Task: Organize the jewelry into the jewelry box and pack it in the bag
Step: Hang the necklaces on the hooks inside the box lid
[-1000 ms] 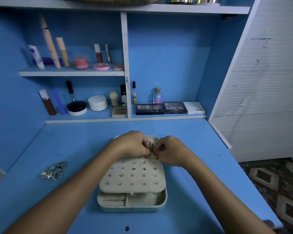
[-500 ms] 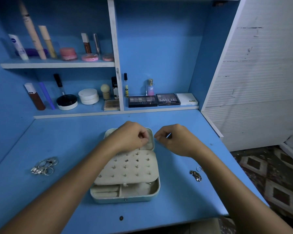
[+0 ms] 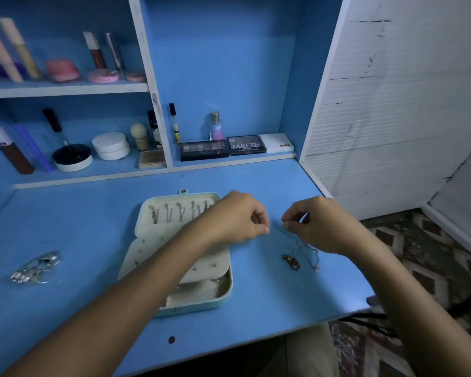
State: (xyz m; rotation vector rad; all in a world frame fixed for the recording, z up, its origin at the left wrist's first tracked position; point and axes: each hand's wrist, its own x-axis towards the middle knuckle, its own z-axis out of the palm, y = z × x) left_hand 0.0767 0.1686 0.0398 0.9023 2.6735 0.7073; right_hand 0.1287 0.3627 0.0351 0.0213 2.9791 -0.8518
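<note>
The pale jewelry box (image 3: 225, 294) lies open on the blue desk (image 3: 79, 227), with several chains hanging inside its lid (image 3: 174, 213) and small studs on its pad. My left hand (image 3: 237, 217) hovers past the box's right edge, fingertips pinched. Just to its right, my right hand (image 3: 320, 225) pinches a thin chain (image 3: 299, 247) that droops to the desk. A faint stretch of that chain seems to run to my left fingertips. A small brown-gold piece (image 3: 291, 262) lies beside the chain's end. No bag is in view.
A heap of silver rings (image 3: 36, 268) sits at the desk's left. Shelves behind hold cosmetics, eyeshadow palettes (image 3: 204, 149) and a perfume bottle (image 3: 216, 127). The desk's right edge (image 3: 346, 235) drops to a patterned floor beside a white panel.
Both hands moved right, off the box's lid, and drew apart. The lid's hanging chains now show, and the thin chain trails from my right hand down to the desk.
</note>
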